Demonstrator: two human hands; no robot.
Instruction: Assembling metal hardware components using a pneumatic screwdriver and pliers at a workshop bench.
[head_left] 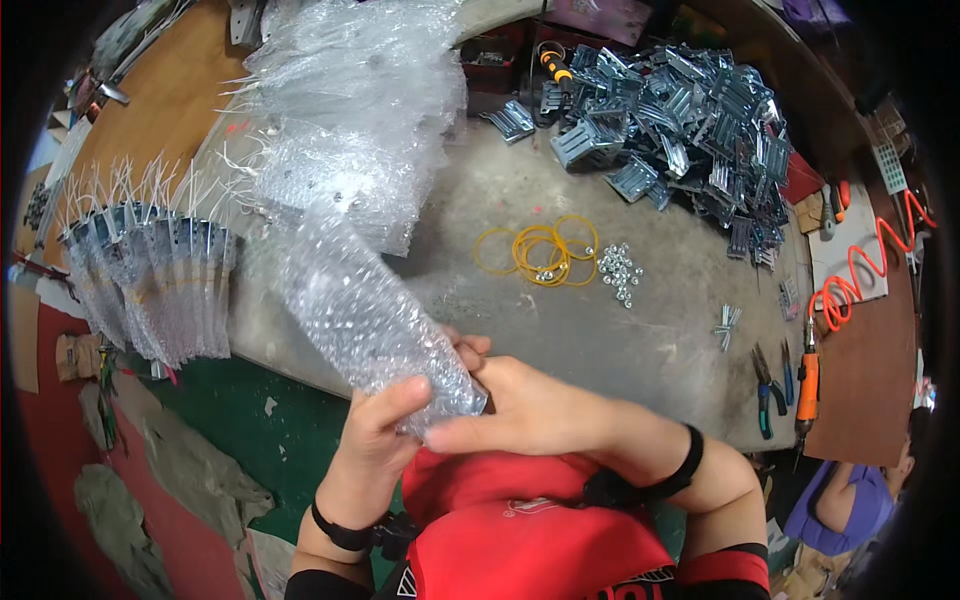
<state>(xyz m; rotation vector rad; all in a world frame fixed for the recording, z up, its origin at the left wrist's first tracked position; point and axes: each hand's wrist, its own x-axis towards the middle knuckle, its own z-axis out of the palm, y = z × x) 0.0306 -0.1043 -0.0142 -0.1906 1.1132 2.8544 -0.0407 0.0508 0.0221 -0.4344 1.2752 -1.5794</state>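
Observation:
Both hands hold a long piece wrapped in clear bubble wrap [360,310], which slants up to the left from my chest. My left hand [375,435] grips its lower end from below, thumb on top. My right hand [520,405] presses against the same end from the right, fingers curled over the wrap. What is inside the wrap is hidden. Just past it, on the grey worktable [600,330], lies a big heap of more bubble-wrapped pieces [350,110].
A row of wrapped metal brackets with white ties [150,270] lies at the left. Yellow rubber bands [540,250] and small nuts [618,270] sit mid-table. Behind them, a pile of metal brackets [690,120]. At right: pliers [765,390], an orange power screwdriver [808,385] with coiled hose.

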